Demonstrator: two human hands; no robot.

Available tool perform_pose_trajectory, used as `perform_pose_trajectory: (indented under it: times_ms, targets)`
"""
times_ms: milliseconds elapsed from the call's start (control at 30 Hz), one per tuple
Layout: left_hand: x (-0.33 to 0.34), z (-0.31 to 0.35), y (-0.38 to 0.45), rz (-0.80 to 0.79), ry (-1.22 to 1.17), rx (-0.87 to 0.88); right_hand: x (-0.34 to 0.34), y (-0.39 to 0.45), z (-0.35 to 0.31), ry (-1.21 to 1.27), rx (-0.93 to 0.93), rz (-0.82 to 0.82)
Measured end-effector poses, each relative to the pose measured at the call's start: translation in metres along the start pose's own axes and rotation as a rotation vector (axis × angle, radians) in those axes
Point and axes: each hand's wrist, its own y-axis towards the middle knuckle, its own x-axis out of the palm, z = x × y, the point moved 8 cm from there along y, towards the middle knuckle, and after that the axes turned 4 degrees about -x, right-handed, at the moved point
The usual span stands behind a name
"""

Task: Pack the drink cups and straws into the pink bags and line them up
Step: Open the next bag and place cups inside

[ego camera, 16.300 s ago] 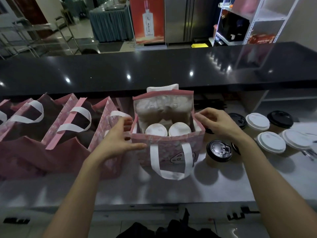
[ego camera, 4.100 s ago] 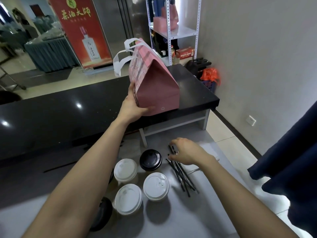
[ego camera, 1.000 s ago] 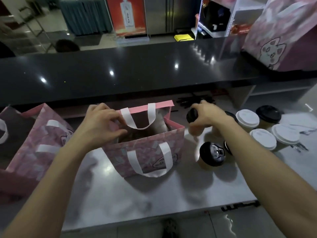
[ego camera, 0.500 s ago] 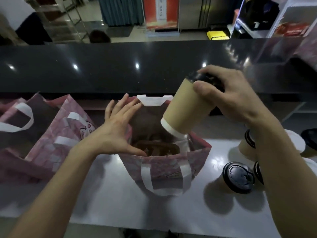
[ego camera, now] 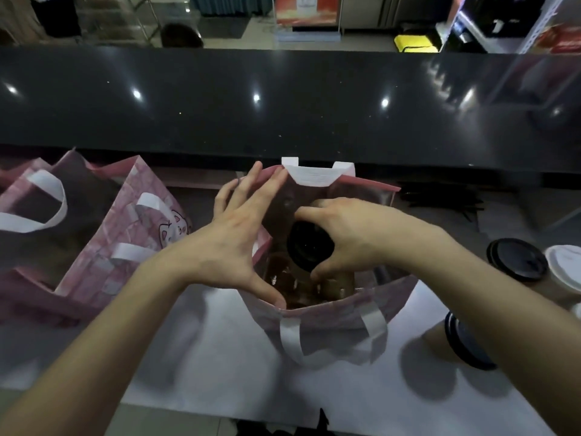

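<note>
Pink bags: three — open bag (ego camera: 330,313), two (ego camera: 132,221) (ego camera: 28,215) left of it. Black-lidded cups: three (ego camera: 309,247) (ego camera: 517,259) (ego camera: 465,344). White-lidded cup (ego camera: 566,265): one, right of open bag.

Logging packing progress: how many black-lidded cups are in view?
3 black-lidded cups: one held by the right hand inside the open pink bag, one on the counter at right, one nearer, half behind the right forearm. Others may be hidden.

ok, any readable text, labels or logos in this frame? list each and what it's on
None can be read.
Red poster behind the counter: only its lower edge shows, print too blurred.
Red box on the shelf at far right: marks too blurred.
Black cup lids: embossing too small to read.
Pink bag at left: a cartoon animal face, no words.
</note>
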Motion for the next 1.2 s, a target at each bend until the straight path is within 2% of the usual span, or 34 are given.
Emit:
perform_pose_trajectory:
  times_ms: [133,267,400,567,800,1200]
  targets:
    - [-0.002,0.005,-0.006,-0.004,0.051,0.084,0.024,0.029,-0.006,-0.048,-0.033,-0.067]
    - [-0.002,0.002,-0.01,0.003,0.063,0.08,0.045,0.038,-0.006,-0.072,-0.045,-0.167]
    - [-0.001,0.007,-0.013,0.014,0.087,0.125,0.036,0.037,0.009,-0.195,-0.045,-0.155]
    - [-0.001,0.009,-0.011,0.021,0.083,0.108,0.04,0.043,-0.002,-0.068,-0.091,-0.162]
    - [0.001,0.007,-0.01,0.026,0.09,0.073,0.049,0.045,-0.006,-0.225,-0.163,-0.187]
    - [-0.002,0.006,-0.011,0.042,0.109,0.061,0.059,0.032,-0.042,-0.281,-0.345,-0.319]
